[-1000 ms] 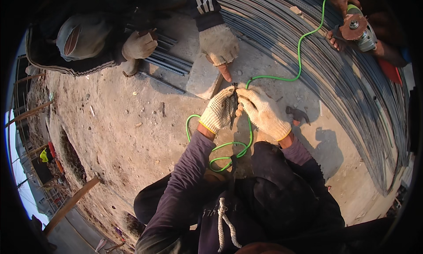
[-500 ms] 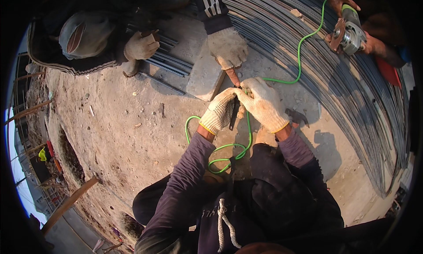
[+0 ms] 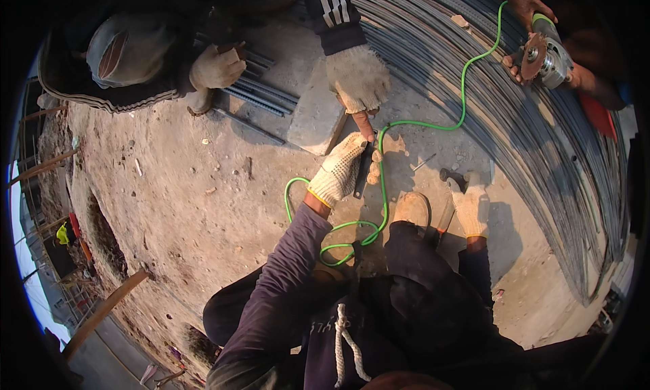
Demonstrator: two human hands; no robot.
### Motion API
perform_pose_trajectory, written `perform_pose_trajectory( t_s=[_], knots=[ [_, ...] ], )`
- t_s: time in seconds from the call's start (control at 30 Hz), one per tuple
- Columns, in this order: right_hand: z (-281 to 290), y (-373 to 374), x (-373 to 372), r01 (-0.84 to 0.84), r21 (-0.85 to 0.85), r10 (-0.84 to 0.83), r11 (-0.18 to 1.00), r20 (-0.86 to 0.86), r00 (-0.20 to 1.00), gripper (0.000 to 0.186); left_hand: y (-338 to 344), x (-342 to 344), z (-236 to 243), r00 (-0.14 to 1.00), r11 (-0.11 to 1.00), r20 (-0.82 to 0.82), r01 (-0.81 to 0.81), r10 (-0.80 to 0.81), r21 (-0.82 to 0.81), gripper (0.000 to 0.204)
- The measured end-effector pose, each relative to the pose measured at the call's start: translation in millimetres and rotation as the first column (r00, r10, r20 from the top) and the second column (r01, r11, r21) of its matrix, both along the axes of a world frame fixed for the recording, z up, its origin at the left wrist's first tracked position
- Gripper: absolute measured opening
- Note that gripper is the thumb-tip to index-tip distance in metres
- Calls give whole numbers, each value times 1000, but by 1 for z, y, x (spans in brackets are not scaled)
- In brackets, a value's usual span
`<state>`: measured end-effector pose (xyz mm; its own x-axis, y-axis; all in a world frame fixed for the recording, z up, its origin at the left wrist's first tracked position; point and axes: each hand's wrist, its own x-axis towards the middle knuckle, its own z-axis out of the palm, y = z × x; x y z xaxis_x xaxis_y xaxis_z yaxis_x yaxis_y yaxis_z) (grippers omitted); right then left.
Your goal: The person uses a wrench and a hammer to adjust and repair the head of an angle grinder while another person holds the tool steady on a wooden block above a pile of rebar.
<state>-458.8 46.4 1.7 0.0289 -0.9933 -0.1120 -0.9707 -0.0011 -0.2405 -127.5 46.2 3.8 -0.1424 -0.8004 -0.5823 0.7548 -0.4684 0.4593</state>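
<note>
Gloved in cream knit, my left hand (image 3: 338, 170) is closed on a dark flat metal piece (image 3: 359, 180) with a hole at its lower end. A co-worker's fingerless-gloved hand (image 3: 355, 78) reaches down from the top, its bare index finger at the upper end of that piece. Lower right, my right hand (image 3: 468, 204) is closed on a hammer (image 3: 444, 221) at its dark head, beside my boot (image 3: 412, 207). A green cord (image 3: 369, 235) loops on the concrete under and around my left hand.
A concrete block (image 3: 308, 129) and short steel bars (image 3: 261, 99) lie ahead. Long curved rebar (image 3: 555, 180) covers the right. Another co-worker's hands hold an angle grinder (image 3: 547, 61) at upper right. A second gloved hand of a co-worker (image 3: 213, 68) is upper left. Wooden planks (image 3: 108, 305) stick up left.
My right hand has left the metal piece, moved right and down, and taken hold of the hammer. The co-worker's hand has moved slightly right, its finger down at the piece. The grinder has turned.
</note>
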Motion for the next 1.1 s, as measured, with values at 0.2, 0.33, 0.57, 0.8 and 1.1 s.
perform_pose_trajectory(
  t_s=[0.2,0.33,0.57,0.8,1.1],
  knots=[
    [-11,63,-44,-6,366,-88,930,241,967,42,-2,7,-8,995,1000,-99,-5,5,0,18],
    [-19,72,-29,37,293,-107,955,228,968,39,-6,9,-15,994,999,-105,35,-38,-33,15],
    [-54,87,-73,168,873,-888,458,459,36,26,-10,7,-2,998,995,47,48,-44,-88,23],
    [-7,60,-47,-67,868,-870,492,492,-17,24,-12,17,-8,998,992,64,-16,24,-125,26],
    [40,12,34,37,573,-537,819,742,401,26,-17,19,2,995,984,59,-69,80,-167,26]
  ],
)
